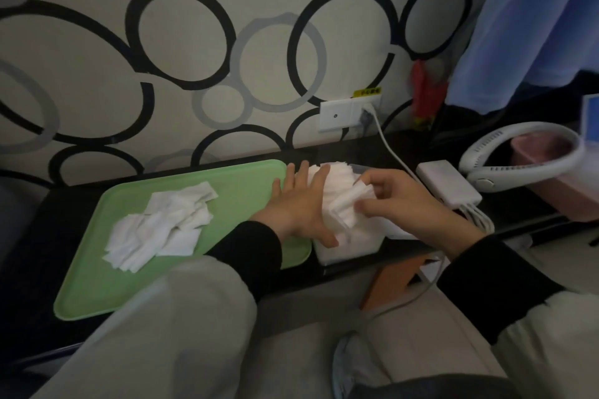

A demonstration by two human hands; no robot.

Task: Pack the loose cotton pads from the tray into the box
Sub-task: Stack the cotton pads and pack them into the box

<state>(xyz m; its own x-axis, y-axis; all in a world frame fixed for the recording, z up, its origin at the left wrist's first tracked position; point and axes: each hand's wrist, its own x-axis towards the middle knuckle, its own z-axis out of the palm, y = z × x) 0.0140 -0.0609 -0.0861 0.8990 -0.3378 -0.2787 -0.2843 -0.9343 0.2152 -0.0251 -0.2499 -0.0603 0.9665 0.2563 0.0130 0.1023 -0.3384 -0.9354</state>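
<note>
Single head-worn wide-angle view. Looked forward and down from wearer's head, close over dark ledge (29, 236); faced patterned wall (162, 58) straight ahead, near.

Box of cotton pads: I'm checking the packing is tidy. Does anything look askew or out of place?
Yes. The packed pads stick up above the box, fanned unevenly; the left hand presses flat against them, the right hand pinches a few. A loose heap lies jumbled on the green tray.

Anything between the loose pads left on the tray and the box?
Yes: the left hand lies flat against the stack in the box, its forearm crossing the tray between the loose pads and the box. The right hand pinches pads over the opening.
</note>
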